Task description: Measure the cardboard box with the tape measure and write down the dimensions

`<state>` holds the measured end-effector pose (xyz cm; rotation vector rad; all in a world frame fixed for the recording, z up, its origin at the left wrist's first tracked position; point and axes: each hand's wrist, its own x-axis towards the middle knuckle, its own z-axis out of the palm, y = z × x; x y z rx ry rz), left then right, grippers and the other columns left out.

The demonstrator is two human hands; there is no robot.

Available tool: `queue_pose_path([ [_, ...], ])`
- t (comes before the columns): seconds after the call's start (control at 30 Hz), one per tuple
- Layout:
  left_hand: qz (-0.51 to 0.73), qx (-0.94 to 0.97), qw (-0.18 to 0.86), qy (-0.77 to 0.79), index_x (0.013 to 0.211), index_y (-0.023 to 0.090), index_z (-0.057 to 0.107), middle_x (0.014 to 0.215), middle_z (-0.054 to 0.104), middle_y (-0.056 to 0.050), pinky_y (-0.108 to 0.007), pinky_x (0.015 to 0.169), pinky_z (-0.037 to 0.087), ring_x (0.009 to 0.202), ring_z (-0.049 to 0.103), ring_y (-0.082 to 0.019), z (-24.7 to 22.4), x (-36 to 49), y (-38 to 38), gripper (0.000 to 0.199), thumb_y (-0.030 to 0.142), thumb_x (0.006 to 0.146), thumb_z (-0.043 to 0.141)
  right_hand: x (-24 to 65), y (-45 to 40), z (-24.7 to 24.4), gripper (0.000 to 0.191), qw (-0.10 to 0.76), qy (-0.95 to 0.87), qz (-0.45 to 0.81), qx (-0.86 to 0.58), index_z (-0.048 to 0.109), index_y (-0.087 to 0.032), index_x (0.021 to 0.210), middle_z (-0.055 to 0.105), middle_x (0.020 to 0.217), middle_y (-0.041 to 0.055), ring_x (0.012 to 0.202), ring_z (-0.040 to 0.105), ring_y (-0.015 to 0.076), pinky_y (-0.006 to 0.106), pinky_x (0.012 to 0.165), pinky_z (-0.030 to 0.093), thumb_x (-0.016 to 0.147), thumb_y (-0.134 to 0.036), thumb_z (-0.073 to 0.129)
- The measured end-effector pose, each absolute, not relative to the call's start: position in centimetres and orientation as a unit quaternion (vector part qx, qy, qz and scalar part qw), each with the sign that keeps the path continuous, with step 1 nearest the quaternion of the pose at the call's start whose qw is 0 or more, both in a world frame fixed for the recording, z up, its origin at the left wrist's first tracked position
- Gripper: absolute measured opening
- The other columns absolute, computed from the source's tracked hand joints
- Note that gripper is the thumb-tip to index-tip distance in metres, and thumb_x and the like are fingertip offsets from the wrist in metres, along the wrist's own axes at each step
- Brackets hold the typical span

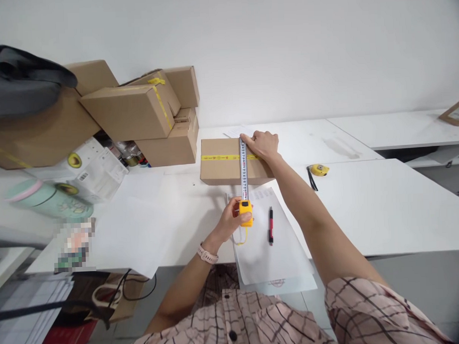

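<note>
My left hand is closed around a yellow tape measure, held above the sheets of paper. Its metal blade is pulled out and runs across the top of a closed cardboard box, from the near side to the far edge. There, the thumb of my right hand presses on the blade's end; the other fingers are curled over the box's far right part, their tips partly hidden. Yellow printed tape seals the box along its length. A red and black pen lies on the paper.
A second yellow tape measure with a black strap lies at the right on the white table. Stacked cardboard boxes, a white box and a mint-green bottle stand at the left. Behind is a white wall.
</note>
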<state>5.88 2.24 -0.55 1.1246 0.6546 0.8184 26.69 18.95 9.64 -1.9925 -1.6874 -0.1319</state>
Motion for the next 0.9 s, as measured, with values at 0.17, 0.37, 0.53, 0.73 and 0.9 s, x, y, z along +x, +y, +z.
queue_pose_path([
  [0.17, 0.367, 0.514, 0.715, 0.300, 0.110, 0.020, 0.053, 0.112, 0.063, -0.008, -0.036, 0.076, 0.057, 0.082, 0.067, -0.017, -0.7, 6.2, 2.2, 0.060, 0.048, 0.068, 0.086, 26.6, 18.7, 9.9, 0.074, 0.239, -0.621, -0.035, -0.745, 0.073, -0.013, 0.099, 0.072, 0.099, 0.0200, 0.098, 0.061, 0.0340, 0.048, 0.091, 0.039, 0.093, -0.072, 0.029],
  [0.37, 0.383, 0.485, 0.733, 0.283, 0.115, 0.021, 0.052, 0.113, 0.065, -0.008, -0.039, 0.077, 0.059, 0.078, 0.071, -0.018, -0.3, 5.2, 1.3, 0.061, 0.047, 0.070, 0.085, 26.3, 18.5, 9.6, 0.076, 0.237, -0.618, -0.050, -0.748, 0.072, -0.013, 0.101, 0.071, 0.104, 0.0208, 0.104, 0.059, 0.0343, 0.048, 0.091, 0.038, 0.098, -0.069, 0.021],
  [0.53, 0.468, 0.505, 0.673, 0.271, 0.127, 0.025, 0.049, 0.126, 0.064, -0.010, -0.043, 0.086, 0.059, 0.088, 0.072, -0.022, -0.5, 2.2, -0.7, 0.070, 0.042, 0.071, 0.086, 25.8, 16.7, 8.6, 0.069, 0.281, -0.610, -0.104, -0.734, 0.069, -0.015, 0.097, 0.071, 0.102, 0.0195, 0.104, 0.055, 0.0331, 0.047, 0.092, 0.035, 0.102, -0.062, 0.020],
  [0.73, 0.453, 0.509, 0.660, 0.317, 0.126, 0.024, 0.051, 0.124, 0.063, -0.011, -0.040, 0.090, 0.058, 0.098, 0.068, -0.022, -2.4, 0.9, -3.1, 0.067, 0.042, 0.071, 0.085, 23.1, 12.4, 5.0, 0.054, 0.324, -0.604, -0.141, -0.714, 0.067, -0.019, 0.098, 0.068, 0.106, 0.0163, 0.107, 0.052, 0.0313, 0.043, 0.095, 0.032, 0.101, -0.059, 0.031],
  [0.9, 0.371, 0.550, 0.662, 0.348, 0.130, 0.025, 0.050, 0.127, 0.061, -0.010, -0.037, 0.091, 0.055, 0.102, 0.064, -0.023, -3.4, 0.2, -5.7, 0.066, 0.037, 0.074, 0.081, 22.0, 9.7, 2.8, 0.054, 0.370, -0.619, -0.027, -0.692, 0.067, -0.022, 0.097, 0.070, 0.109, 0.0122, 0.109, 0.054, 0.0273, 0.041, 0.100, 0.033, 0.103, -0.051, 0.023],
])
